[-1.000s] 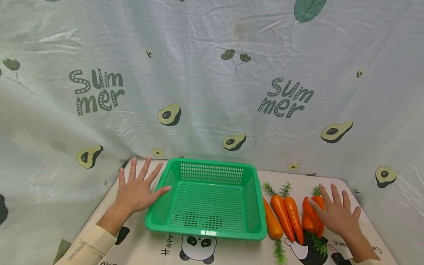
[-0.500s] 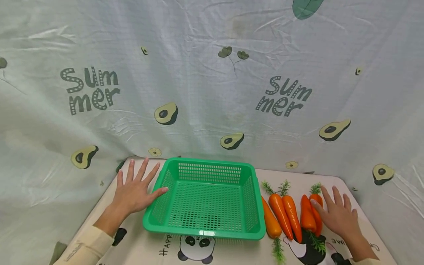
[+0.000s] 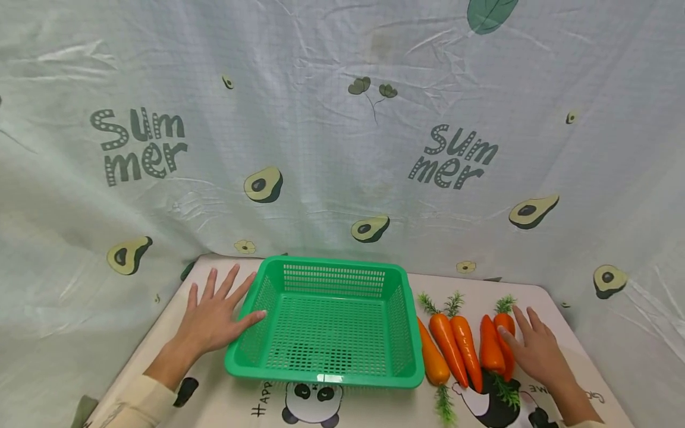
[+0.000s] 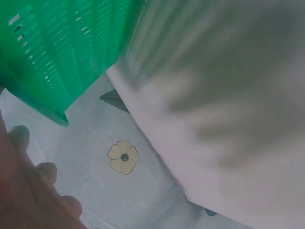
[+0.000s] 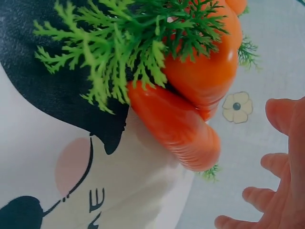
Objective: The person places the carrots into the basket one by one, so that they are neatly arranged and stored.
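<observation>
A green plastic basket point(image 3: 324, 378) with slotted walls stands on the table, and nothing lies in it. My left hand point(image 3: 210, 321) is spread at its left side, thumb over the rim; whether it touches is unclear. Right of the basket lie several orange carrots with green tops, among them a lighter orange carrot point(image 3: 434, 359) nearest the basket and two in the middle point(image 3: 451, 345). My right hand point(image 3: 541, 351) is beside the rightmost carrot point(image 3: 505, 327), fingers extended, holding nothing. In the right wrist view that pair's red-orange carrot point(image 5: 176, 126) lies apart from my fingers.
The pale table cover point(image 3: 374, 410) bears a printed panda and lettering. Behind and at both sides hangs a whitish curtain point(image 3: 321, 119) printed with avocados and "summer", meeting the table's back edge.
The whole head view has shifted slightly left. My right hand's fingers have lowered a little beside the rightmost carrot. The left hand, basket and carrots keep their places relative to each other.
</observation>
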Tool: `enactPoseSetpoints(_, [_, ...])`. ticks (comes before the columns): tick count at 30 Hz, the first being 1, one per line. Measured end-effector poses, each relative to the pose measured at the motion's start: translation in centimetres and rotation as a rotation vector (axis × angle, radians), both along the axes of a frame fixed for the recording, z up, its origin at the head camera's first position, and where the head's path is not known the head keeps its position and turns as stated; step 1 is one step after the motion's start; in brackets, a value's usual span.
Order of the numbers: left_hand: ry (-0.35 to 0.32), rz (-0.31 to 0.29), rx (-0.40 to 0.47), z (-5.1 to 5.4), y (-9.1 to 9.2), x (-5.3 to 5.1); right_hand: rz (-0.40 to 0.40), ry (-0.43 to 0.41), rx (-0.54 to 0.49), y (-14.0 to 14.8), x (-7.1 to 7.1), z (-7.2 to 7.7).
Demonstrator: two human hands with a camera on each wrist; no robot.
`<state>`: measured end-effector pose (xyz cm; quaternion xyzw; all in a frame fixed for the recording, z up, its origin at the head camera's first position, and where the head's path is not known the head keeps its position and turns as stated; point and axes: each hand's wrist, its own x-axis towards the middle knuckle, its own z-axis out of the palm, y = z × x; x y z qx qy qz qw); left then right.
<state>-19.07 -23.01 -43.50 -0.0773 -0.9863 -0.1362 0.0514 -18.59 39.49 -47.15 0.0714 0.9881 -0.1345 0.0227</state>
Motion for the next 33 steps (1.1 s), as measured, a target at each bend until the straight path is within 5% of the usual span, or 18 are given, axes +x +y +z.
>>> enactPoseSetpoints(10, [-0.055, -0.040, 0.172, -0.6, 0.2, -0.2, -0.023, -0.027, -0.089, 0.5, 0.4, 0.0])
enactPoseSetpoints(25, [-0.268, -0.018, 0.453, 0.2, -0.5, 0.1, -0.246, -0.023, -0.361, -0.3, 0.4, -0.8])
enactPoseSetpoints(33, [-0.343, -0.078, 0.663, 0.4, -0.9, -0.1, -0.349, 0.020, -0.529, -0.7, 0.0, -1.2])
